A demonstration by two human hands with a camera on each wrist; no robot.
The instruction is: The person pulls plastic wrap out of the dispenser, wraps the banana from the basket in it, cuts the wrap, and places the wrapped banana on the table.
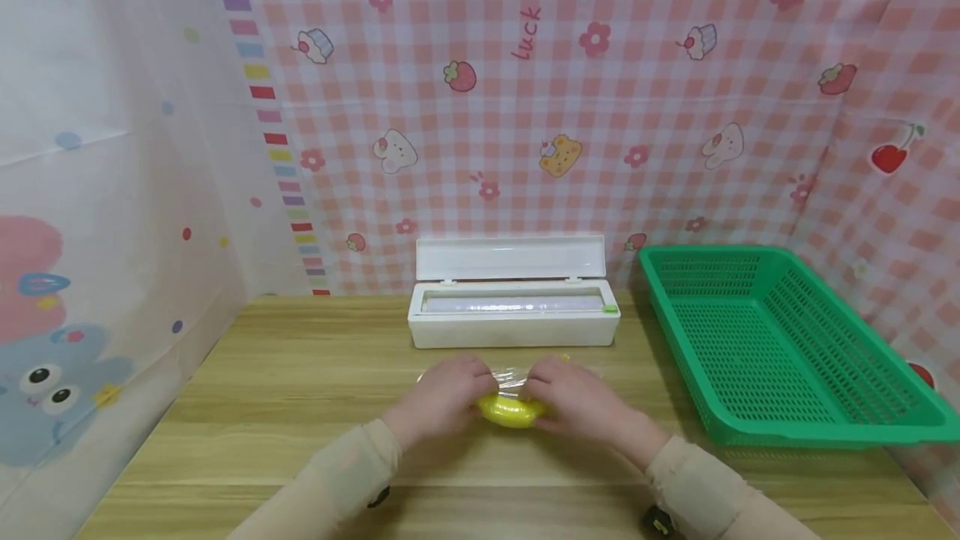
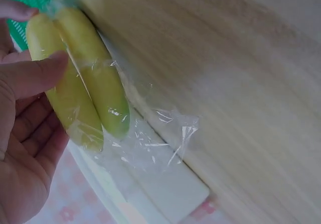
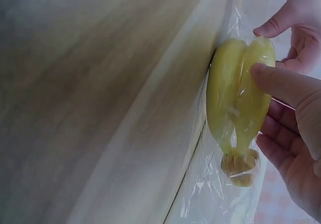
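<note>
A pair of yellow bananas (image 1: 512,412), joined at a brown stem end (image 3: 239,166), is held between both hands over the table. Clear cling film (image 2: 145,148) covers them and sticks out loosely past both ends. The left hand (image 1: 447,394) grips the tip end, its thumb on top of one banana and its fingers behind. Nearer the stem, the right hand (image 1: 573,398) grips the same banana, thumb in front and fingers behind. Beyond the hands stands a white cling film box (image 1: 513,332), its lid (image 1: 510,259) raised and a film roll (image 1: 513,305) inside.
To the right is a green plastic basket (image 1: 720,382), with nothing visible in it. A green slider (image 1: 611,308) sits at the box's right end. Patterned cloth (image 1: 487,123) hangs behind the wooden table (image 1: 300,373) and along both sides.
</note>
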